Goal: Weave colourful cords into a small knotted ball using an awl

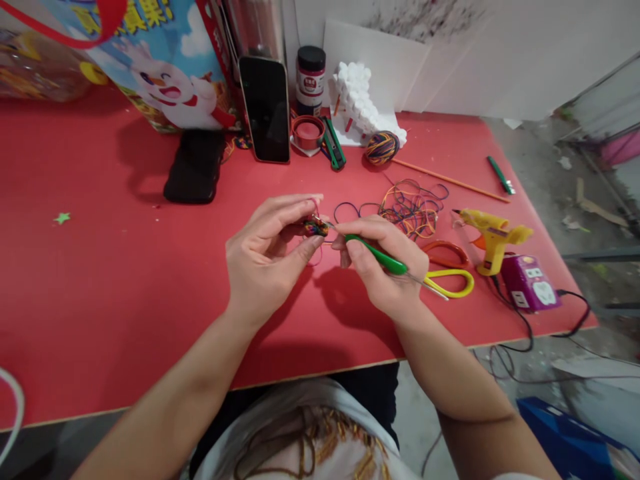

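My left hand pinches a small multicoloured crocheted piece between thumb and fingers, above the red table. In my right hand is a crochet hook with a green handle, its metal tip touching the piece. A strand of yarn loops up by the left fingertips. Loose multicoloured yarn lies tangled just beyond the right hand, and a wound yarn ball sits farther back. Scissors with yellow and red handles lie beside the right wrist, their blades hidden.
On the right are a yellow glue gun, a purple power block with cords, a green cutter and an orange stick. Behind stand a phone, a dark jar and a white model. A black case lies left.
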Available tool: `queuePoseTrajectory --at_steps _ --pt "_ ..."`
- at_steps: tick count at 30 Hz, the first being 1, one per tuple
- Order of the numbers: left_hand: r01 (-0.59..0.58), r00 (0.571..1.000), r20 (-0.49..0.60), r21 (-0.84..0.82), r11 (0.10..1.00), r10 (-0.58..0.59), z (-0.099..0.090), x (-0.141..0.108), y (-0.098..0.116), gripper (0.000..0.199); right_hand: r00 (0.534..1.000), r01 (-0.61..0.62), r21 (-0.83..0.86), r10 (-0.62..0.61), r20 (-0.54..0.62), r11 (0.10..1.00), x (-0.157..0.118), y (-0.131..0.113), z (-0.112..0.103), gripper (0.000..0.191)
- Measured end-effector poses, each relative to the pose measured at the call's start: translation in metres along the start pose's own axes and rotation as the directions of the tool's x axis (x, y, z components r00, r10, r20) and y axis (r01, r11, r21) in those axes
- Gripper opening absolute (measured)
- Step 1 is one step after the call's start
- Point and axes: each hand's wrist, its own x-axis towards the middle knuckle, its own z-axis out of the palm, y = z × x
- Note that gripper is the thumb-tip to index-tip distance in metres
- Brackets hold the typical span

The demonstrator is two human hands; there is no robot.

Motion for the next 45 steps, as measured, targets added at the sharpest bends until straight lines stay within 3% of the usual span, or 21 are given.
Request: queuePoseTrajectory --at_steps 7,26,31,38,45 --pt "-0.017 1.000 0.023 -0.004 1.000 0.017 0.000 0.002 0.004 0.035 0.997 -0.080 0.220 0.082 0.003 0.972 0.002 0.000 0.002 0.019" --pt "0.127 0.990 0.078 -0.135 0.983 -0.117 -0.004 0.002 -0.004 0.039 0.994 -0.107 0.210 0.102 0.033 0.972 0.001 -0.001 0.001 0.019" --pt "0.121 0.991 0.067 -0.110 0.987 -0.114 -0.003 0.001 -0.001 0.037 0.997 -0.075 0.180 0.073 0.022 0.981 0.000 0.000 0.001 0.019" --pt "0.207 0.977 0.104 -0.229 0.951 -0.187 -0.004 0.001 0.006 0.024 0.998 -0.069 0.151 0.067 0.016 0.986 -0.001 0.001 0.000 0.019" --pt "0.239 0.971 0.065 -0.198 0.951 -0.231 -0.004 0.003 0.005 0.034 0.996 -0.084 0.145 0.081 0.024 0.986 -0.001 0.001 0.001 0.021"
